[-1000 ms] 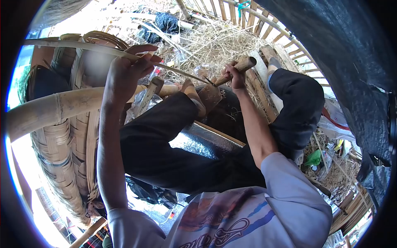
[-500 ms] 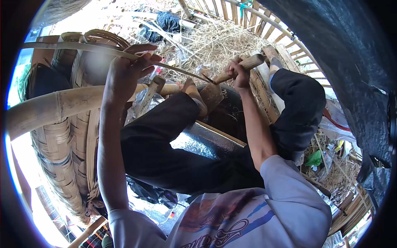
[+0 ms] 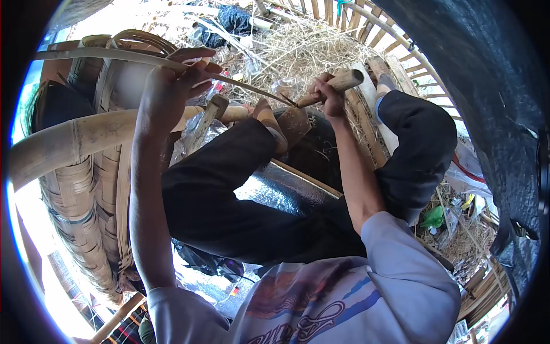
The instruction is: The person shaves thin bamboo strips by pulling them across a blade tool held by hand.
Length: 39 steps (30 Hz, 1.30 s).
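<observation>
Fingers of left hand (image 3: 172,83) hold long strip (image 3: 137,57); right hand's (image 3: 327,98) wrap wooden handle (image 3: 345,80). Strip's tip meets handle's narrow end; we seem to be working tip; next move calls for steady hold.

The left hand (image 3: 173,85) sits between ten and eleven o'clock, fingers (image 3: 197,53) half-curled toward three, left forearm (image 3: 148,200) pointing to twelve. Near one o'clock, the right hand (image 3: 327,97) is curled into a fist, right forearm (image 3: 358,166) leaning toward eleven.
</observation>
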### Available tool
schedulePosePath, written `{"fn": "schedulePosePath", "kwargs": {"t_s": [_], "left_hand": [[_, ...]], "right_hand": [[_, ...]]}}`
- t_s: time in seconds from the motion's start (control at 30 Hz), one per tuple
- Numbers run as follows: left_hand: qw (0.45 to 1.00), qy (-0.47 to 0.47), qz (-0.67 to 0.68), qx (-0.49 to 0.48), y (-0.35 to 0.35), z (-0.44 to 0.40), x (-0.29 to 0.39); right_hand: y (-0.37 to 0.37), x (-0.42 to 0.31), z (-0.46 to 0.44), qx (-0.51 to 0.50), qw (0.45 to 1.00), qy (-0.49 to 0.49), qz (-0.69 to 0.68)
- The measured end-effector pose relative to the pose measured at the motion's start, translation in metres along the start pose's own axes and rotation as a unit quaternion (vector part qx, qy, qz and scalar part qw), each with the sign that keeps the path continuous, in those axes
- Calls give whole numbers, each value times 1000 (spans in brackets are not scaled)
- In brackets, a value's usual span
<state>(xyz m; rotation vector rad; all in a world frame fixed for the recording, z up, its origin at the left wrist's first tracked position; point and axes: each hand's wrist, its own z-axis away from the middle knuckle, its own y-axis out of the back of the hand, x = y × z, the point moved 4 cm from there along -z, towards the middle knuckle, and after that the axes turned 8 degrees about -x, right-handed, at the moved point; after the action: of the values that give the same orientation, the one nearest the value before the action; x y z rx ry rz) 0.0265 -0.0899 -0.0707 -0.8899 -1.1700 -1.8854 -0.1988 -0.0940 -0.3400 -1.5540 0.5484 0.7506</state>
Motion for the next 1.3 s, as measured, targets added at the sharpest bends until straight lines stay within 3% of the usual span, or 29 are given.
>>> {"fn": "schedulePosePath", "kwargs": {"t_s": [0.07, 0.1, 0.13, 0.2, 0.27, 0.33, 0.47, 0.57, 0.7, 0.8, 0.87, 0.97, 1.1, 1.3], "left_hand": [[1000, -3, -11, -3, -1, -3, 4], [1000, -13, -9, -12, -2, -3, 7], [1000, -18, -10, -12, -3, -3, 9], [1000, -4, 7, -8, -2, -2, 8], [1000, -3, 5, -8, 0, -2, 5], [1000, -8, 6, -17, 0, 0, 4], [1000, 2, -8, -23, -2, 3, 8], [998, -5, -2, -61, -3, 4, 11], [997, -23, -20, -68, -4, 3, 10], [998, -14, -20, -61, -4, 4, 10], [998, -9, -13, -58, -5, 5, 12], [997, -16, -18, -70, -8, 5, 14], [997, -26, -18, -72, -10, 5, 14], [998, -10, -22, -56, -8, 5, 10]], "right_hand": [[5, 16, 0, -46, 990, -37, 128], [9, 21, 1, -33, 976, -110, 184], [12, 19, 0, -33, 977, -105, 185], [15, 15, 2, 12, 996, -67, 64], [7, 0, -1, 38, 993, -76, 86], [-11, -25, -9, -20, 1000, 16, 16], [-34, -50, -8, -113, 990, 49, -69], [-5, -5, -1, -20, 999, -29, -1], [-3, -15, -4, -1, 998, -30, 63], [-15, -36, -8, -92, 993, 14, -69], [-21, -32, -2, -109, 991, 14, -78], [8, 10, 7, 19, 999, -38, 19], [38, 18, -5, 75, 996, -35, -16], [5, 7, 8, 12, 1000, 5, 25]]}}
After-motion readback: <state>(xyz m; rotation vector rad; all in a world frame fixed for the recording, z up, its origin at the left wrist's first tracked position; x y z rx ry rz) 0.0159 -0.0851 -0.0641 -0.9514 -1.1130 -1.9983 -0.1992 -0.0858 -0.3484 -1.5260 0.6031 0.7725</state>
